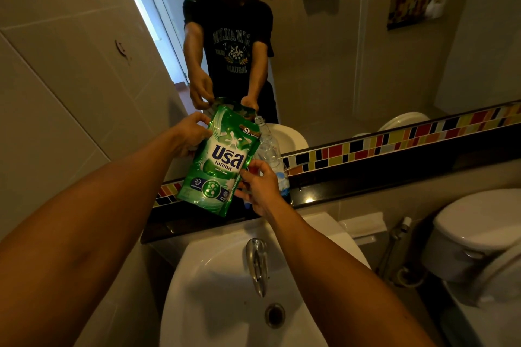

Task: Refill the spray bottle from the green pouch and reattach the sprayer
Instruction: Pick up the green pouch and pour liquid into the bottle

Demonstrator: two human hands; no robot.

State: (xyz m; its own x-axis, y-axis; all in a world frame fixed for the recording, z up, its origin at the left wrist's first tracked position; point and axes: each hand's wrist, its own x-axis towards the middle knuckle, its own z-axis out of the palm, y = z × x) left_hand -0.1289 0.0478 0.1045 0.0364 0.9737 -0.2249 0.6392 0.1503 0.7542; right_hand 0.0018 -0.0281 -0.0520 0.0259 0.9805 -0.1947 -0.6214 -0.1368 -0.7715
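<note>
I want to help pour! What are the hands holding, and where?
Both hold the green pouch: left hand near its top edge, right hand at its lower side.

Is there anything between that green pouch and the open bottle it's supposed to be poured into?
Nothing visible blocks it. The green pouch, held by the left hand and right hand, is tilted right beside the clear bottle, whose neck stands open with no sprayer on it. The pouch hides part of the bottle, so contact is unclear.
</note>
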